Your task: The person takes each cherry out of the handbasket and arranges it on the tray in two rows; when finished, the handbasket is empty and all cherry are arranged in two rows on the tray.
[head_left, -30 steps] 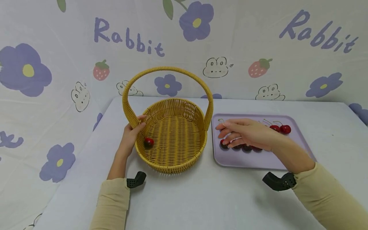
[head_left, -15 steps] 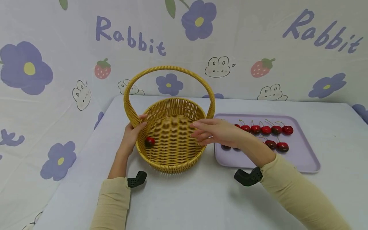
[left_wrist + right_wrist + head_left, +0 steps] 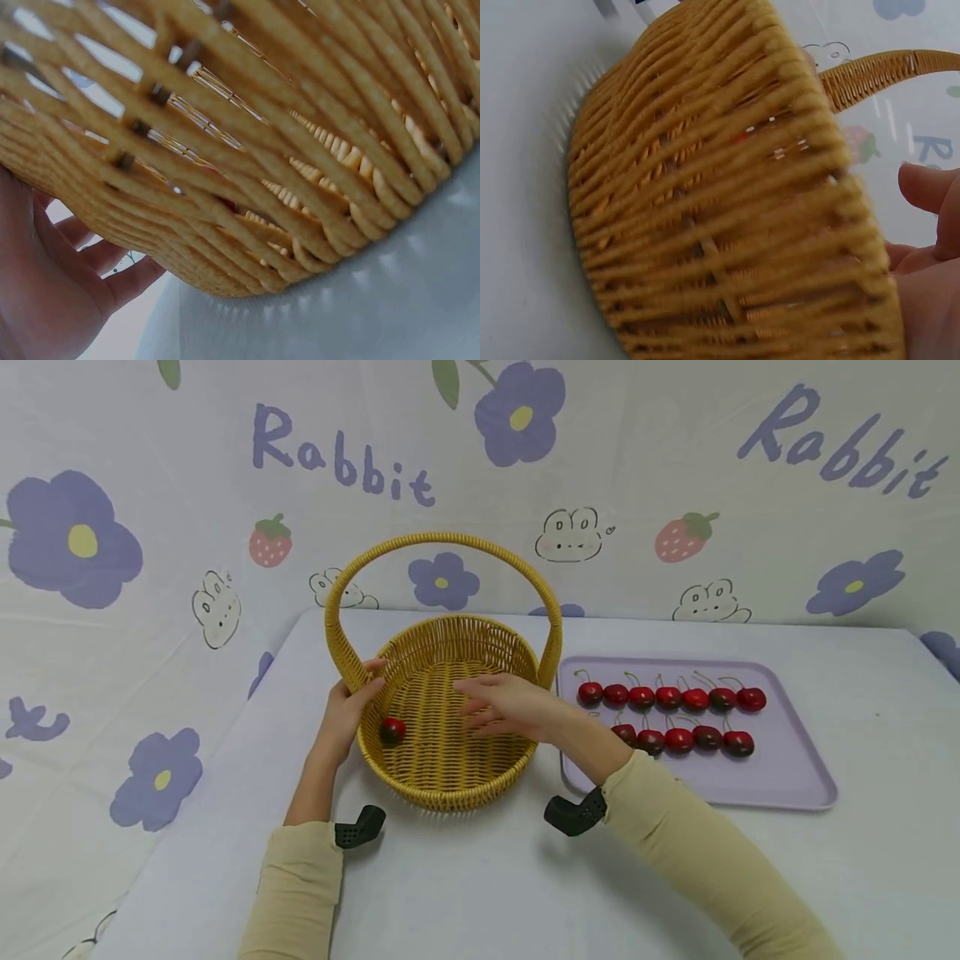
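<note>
My left hand (image 3: 342, 714) holds the yellow woven basket (image 3: 448, 800) at its left rim by the handle's foot, thumb over the edge. In the left wrist view, the fingers (image 3: 131, 285) stretch past the weave. One dark red cherry (image 3: 392, 731) lies on the left of the basket's floor. My right hand (image 3: 506, 703) is over the basket's right half, fingers slightly bent and pointing left. In the right wrist view, its thumb (image 3: 928, 187) shows beyond the rim, which hides the other fingers; I cannot tell whether anything is pinched in them.
A lilac tray (image 3: 795, 777) sits right of the basket with two rows of stemmed cherries (image 3: 679, 741), the lower row's left end partly behind my right forearm. The tall basket handle (image 3: 442, 538) arches above. A printed cloth wall (image 3: 622, 460) stands behind the white table (image 3: 465, 893).
My right hand has travelled left from over the tray, across the basket's right rim, to above the basket's inside. My left hand has stayed at the rim.
</note>
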Motion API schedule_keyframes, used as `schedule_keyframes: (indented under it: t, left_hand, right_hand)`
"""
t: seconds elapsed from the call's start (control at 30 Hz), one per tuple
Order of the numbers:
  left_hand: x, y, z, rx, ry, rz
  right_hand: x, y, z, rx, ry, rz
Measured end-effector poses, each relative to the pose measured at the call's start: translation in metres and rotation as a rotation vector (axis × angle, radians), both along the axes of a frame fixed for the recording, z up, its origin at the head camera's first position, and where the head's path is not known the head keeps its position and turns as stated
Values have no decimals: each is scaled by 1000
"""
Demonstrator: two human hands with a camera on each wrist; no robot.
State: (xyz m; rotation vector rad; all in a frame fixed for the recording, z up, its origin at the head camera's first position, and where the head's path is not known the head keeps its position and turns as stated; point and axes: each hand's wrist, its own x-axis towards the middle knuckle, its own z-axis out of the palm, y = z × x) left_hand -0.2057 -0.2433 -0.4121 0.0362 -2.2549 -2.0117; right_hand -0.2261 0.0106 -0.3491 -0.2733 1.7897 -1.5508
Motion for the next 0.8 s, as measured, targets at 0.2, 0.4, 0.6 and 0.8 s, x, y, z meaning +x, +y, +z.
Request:
schedule_keyframes:
  t: [0.2, 0.4, 0.6, 0.8]
  left_hand:
    - [-1, 0, -1, 0, -4, 4]
    - [0, 0, 0, 0, 3, 1]
    - [-1, 0, -1, 10, 9, -9]
    - [-1, 0, -1, 15, 0, -4]
  right_hand:
    - [1, -18, -6, 78, -2, 12]
    - [3, -35, -11, 88, -45, -14]
    - [3, -47, -19, 107, -51, -3]
    - [4, -57, -21, 176, -24, 27]
